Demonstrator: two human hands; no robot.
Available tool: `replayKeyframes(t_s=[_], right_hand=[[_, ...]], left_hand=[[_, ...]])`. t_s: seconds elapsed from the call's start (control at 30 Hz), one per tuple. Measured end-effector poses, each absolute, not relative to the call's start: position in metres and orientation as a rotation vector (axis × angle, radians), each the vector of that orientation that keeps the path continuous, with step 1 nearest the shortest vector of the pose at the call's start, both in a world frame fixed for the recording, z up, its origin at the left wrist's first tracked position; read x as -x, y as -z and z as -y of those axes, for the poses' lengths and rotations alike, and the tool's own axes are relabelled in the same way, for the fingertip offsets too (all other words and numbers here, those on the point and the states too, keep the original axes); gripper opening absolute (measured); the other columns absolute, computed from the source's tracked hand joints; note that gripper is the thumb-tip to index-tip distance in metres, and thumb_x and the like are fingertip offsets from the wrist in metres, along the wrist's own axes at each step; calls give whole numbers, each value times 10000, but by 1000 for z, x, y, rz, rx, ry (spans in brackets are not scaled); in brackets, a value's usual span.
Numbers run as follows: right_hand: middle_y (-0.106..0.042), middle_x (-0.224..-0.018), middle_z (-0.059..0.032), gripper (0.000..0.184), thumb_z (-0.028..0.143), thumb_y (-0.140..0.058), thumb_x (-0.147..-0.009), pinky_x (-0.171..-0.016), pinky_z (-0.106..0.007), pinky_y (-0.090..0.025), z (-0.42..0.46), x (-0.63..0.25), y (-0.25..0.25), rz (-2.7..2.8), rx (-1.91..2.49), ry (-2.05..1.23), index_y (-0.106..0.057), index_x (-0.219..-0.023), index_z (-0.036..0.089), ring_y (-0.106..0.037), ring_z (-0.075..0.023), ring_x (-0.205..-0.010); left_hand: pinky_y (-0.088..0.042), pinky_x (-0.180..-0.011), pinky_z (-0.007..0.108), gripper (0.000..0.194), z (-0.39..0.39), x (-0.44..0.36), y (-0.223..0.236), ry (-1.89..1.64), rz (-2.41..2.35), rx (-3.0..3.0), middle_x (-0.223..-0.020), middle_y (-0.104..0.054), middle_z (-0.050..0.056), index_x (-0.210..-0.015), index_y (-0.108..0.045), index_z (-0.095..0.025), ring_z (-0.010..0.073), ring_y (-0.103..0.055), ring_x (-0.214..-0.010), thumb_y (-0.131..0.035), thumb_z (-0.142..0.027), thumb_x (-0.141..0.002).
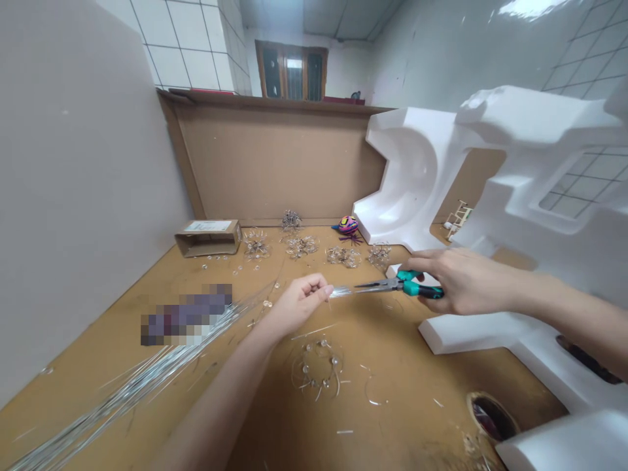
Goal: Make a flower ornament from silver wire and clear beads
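Pixels hiding purple object (186,315); left grip (299,304) pinching wire (341,292), right grip (468,280) around long-nose pliers (387,284)

Pliers handles (418,285): teal and black
Wire strands (142,383): silver
Ornament (348,225): pink, yellow and blue swirls
Tabletop (392,392): plain tan
Wall tiles (181,55): white, dark grid lines

Small brown cardboard box (208,238) on tan wooden table (392,392), near wall. White moulded foam packing (417,176) stands right side. Colourful striped egg-shaped ornament (348,226) just beside foam. Brown tape roll (492,417) lower right.
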State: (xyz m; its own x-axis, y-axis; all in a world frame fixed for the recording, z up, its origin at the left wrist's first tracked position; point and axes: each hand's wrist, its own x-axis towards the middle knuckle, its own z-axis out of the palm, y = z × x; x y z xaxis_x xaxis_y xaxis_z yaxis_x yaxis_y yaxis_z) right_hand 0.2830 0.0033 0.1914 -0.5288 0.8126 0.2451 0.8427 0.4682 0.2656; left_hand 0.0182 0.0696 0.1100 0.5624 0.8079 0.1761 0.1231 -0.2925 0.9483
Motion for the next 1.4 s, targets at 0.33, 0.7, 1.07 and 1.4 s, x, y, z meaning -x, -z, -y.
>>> replayKeyframes(t_s=[0.33, 0.7, 1.07, 1.4], right_hand=[[-498, -659, -24, 186, 238, -410, -839, -563, -298, -260, 2, -261, -185, 2662, 1029, 1340, -537, -971, 208, -409, -149, -608], [-534, -719, -37, 190, 190, -400, -841, -564, -291, -260, -5, -252, -180, 2684, 917, 1406, -518, -989, 199, -404, -152, -623], [-523, -689, -27, 184, 174, -417, -826, -575, -291, -272, -3, -250, -179, 2731, 952, 1272, -535, -967, 184, -439, -156, -642], [-496, -537, 33, 68, 175, -498, -606, -454, -224, -247, -5, -257, -179, 2703, 1698, -276, -515, -664, 206, -395, -91, -461]], left_hand=[[-89, -401, 202, 296, -75, -29, -97, -781, -737, -1383, -437, -294, -100, -532, -387, -169, 20, -209, -348, -577, -338, -684], [-99, -386, 184, 263, -74, -31, -96, -744, -735, -1353, -449, -342, -87, -535, -401, -153, 3, -229, -349, -556, -303, -684], [-120, -381, 186, 248, -73, -35, -94, -705, -791, -1374, -416, -311, -93, -528, -395, -167, 21, -209, -350, -521, -295, -697], [-238, -504, 215, 234, -57, -34, -96, -1093, -929, -2316, -553, -383, -51, -634, -449, -173, 81, -332, -509, -398, -286, -832]])
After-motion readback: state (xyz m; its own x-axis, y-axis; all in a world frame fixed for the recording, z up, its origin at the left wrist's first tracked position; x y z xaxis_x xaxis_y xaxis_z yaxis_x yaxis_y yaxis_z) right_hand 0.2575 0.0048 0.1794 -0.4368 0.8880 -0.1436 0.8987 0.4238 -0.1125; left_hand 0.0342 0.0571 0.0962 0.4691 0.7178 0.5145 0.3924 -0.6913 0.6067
